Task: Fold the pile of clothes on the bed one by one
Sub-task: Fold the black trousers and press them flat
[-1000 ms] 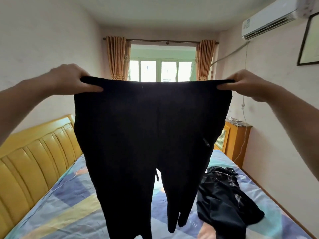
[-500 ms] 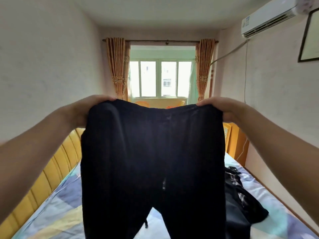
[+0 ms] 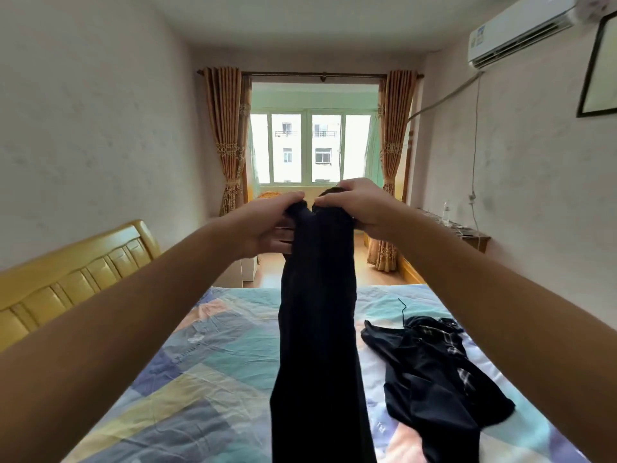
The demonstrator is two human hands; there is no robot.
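A pair of black trousers [image 3: 319, 329] hangs in front of me above the bed, doubled lengthwise into one narrow column. My left hand [image 3: 267, 225] and my right hand [image 3: 359, 208] grip the waistband side by side at the top, almost touching. The legs drop out of the bottom of the view. A crumpled pile of dark clothes [image 3: 430, 372], one piece with a plaid pattern, lies on the bed to the right of the trousers.
The bed [image 3: 207, 372] has a patchwork sheet in blue, teal and yellow. A yellow padded headboard [image 3: 66, 282] runs along the left. A wooden side table [image 3: 464, 228] stands by the right wall. A curtained window [image 3: 314, 148] is straight ahead.
My hands came together from shoulder width and lowered, bringing the two ends of the waistband together. The trousers went from spread flat to doubled lengthwise.
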